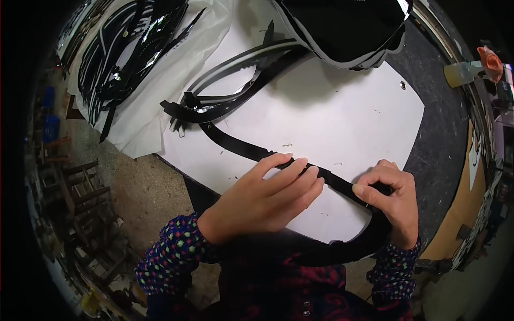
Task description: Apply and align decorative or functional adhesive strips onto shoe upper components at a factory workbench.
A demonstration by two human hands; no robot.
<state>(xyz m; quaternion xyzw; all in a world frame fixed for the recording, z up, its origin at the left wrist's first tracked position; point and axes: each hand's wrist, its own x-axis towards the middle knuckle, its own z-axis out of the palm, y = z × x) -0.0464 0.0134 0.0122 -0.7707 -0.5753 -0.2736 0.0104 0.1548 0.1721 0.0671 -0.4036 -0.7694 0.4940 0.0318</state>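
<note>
A long glossy black strap [235,144] lies across a white board [342,117] and curves down toward me. My left hand [262,198] presses its fingers flat on the strap's middle. My right hand [391,195] pinches the same strap a little further right, where it bends off the board's edge. Both sleeves are dark with coloured dots.
More curved black strips [230,91] lie beyond on the board. A heap of black strips [123,48] rests on white paper at the far left. A stack of black pieces [348,27] sits at the top. A glue bottle [471,69] stands at the right on the dark tabletop [444,134].
</note>
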